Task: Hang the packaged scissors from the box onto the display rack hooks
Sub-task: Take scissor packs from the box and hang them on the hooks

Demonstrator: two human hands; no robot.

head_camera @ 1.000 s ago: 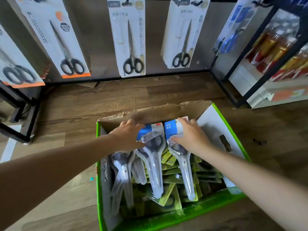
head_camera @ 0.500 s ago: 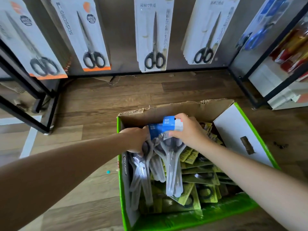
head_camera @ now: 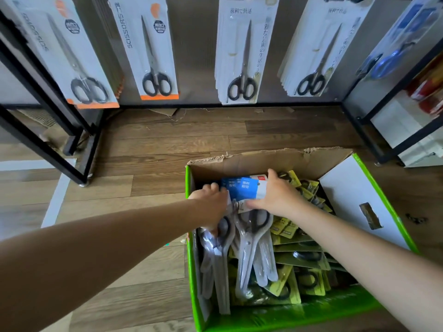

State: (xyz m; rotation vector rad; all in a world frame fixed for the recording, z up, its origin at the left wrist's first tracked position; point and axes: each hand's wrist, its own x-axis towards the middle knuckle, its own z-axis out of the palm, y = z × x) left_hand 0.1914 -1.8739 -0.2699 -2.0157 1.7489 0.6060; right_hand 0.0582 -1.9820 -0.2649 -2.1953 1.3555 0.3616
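If wood, plank floor (head_camera: 167, 144) beneath box (head_camera: 263, 161)

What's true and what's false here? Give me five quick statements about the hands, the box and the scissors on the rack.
1. The left hand and the right hand both reach into the box. True.
2. The right hand grips blue-topped packs. True.
3. The box holds only those packs. False: yellow-green packs fill its right side.
4. The box stands on a table. False: it stands on the wooden floor.
5. The hanging scissors straight ahead have red handles. False: their handles are black.
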